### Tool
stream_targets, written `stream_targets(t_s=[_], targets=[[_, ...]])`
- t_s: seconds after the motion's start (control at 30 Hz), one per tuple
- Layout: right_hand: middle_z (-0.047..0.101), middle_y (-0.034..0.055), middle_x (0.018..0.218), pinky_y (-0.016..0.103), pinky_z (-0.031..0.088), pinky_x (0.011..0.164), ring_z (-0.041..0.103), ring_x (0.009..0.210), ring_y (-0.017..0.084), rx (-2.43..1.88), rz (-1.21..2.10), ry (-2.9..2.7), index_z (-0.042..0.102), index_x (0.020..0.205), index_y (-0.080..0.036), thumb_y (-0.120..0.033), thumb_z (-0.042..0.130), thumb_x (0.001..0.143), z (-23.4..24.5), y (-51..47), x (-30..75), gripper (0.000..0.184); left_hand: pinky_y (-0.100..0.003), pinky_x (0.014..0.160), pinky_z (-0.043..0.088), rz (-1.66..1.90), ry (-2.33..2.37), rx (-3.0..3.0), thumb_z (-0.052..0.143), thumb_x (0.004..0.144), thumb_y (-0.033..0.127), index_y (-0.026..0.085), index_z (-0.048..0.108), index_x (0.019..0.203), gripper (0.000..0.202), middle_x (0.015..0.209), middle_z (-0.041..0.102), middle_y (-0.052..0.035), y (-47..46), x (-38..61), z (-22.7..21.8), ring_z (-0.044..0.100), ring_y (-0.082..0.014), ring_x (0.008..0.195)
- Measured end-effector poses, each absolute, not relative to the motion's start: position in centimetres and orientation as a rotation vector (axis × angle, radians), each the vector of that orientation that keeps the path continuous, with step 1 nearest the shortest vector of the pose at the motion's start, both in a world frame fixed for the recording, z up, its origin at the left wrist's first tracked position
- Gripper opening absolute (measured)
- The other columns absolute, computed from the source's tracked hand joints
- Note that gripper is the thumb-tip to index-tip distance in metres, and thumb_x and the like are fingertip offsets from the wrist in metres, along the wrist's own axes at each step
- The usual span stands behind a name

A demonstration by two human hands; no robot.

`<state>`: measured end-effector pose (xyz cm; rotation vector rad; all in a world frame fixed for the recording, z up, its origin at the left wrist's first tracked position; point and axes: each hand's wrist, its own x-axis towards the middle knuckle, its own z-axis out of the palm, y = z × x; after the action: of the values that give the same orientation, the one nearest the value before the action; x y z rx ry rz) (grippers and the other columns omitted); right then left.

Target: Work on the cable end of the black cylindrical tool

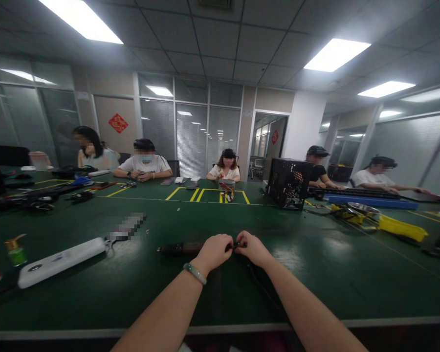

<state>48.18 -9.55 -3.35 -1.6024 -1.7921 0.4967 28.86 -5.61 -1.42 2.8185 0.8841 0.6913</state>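
A dark, rod-shaped electric screwdriver (181, 248) lies on the green table with its narrow tip pointing left. My left hand (215, 250) is closed around its right end, which the fingers partly hide. Close beside it, my right hand (253, 248) pinches the plug end of a black cable (260, 282). The two hands meet at the screwdriver's tail, where a small dark piece shows between the fingertips. From my right hand the cable runs down toward the table's near edge. Whether the plug is seated in the screwdriver I cannot tell.
To my left are a white power strip (62, 261), a phone (128, 226) and a green pump bottle (15, 252). A black computer case (289, 183) stands ahead right, near yellow bins (401, 229). Several people sit around the table.
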Motion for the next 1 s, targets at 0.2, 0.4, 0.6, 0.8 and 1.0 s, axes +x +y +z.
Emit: stream_targets(t_s=[0.2,0.4,0.6,0.8,1.0], targets=[[0.066,-0.0067,0.073,0.021,0.038,0.062,0.061,0.069,0.012,-1.6,0.481,-1.859,0.056,0.097,-0.02,-0.019,0.074,0.07,-3.0,-9.3,48.0,0.033,-0.03,0.086,0.043,0.699,0.858,2.812,0.057,0.086,0.023,0.023,0.064,0.092,0.01,0.097,0.064,-0.0017,-5.1,28.9,-1.8,0.058,-0.0184,0.093],[0.066,-0.007,0.071,0.022,0.036,0.063,0.061,0.066,0.012,-1.632,0.445,-1.932,0.057,0.095,-0.021,-0.015,0.077,0.067,-2.3,-8.7,47.4,0.036,-0.03,0.086,0.043,0.679,0.816,2.845,0.059,0.085,0.024,0.024,0.066,0.089,0.009,0.099,0.063,-0.0009,-4.4,29.1,-2.2,0.057,-0.0184,0.094],[0.068,-0.0052,0.077,0.024,0.038,0.069,0.062,0.076,0.015,-1.663,0.3,-1.886,0.059,0.088,-0.022,-0.018,0.078,0.067,-2.5,-9.1,47.4,0.028,-0.031,0.084,0.041,0.671,0.878,2.872,0.055,0.087,0.022,0.023,0.065,0.09,0.011,0.098,0.062,-0.0029,-4.8,29.5,-2.1,0.056,-0.0191,0.093],[0.07,-0.001,0.081,0.026,0.041,0.072,0.063,0.08,0.018,-1.722,0.28,-1.896,0.069,0.088,-0.023,-0.033,0.076,0.071,-3.0,-10.2,48.2,0.021,-0.031,0.083,0.041,0.643,0.95,2.866,0.055,0.088,0.025,0.023,0.065,0.093,0.011,0.101,0.06,-0.0032,-5.3,29.7,-1.9,0.055,-0.0196,0.096],[0.072,-0.0004,0.08,0.026,0.041,0.069,0.064,0.076,0.018,-1.749,0.275,-1.871,0.073,0.081,-0.025,-0.03,0.069,0.077,-3.1,-10.0,48.1,0.008,-0.032,0.084,0.04,0.651,0.977,2.825,0.054,0.089,0.026,0.023,0.064,0.094,0.012,0.103,0.061,-0.0035,-5.3,29.7,-1.9,0.055,-0.0204,0.098]])
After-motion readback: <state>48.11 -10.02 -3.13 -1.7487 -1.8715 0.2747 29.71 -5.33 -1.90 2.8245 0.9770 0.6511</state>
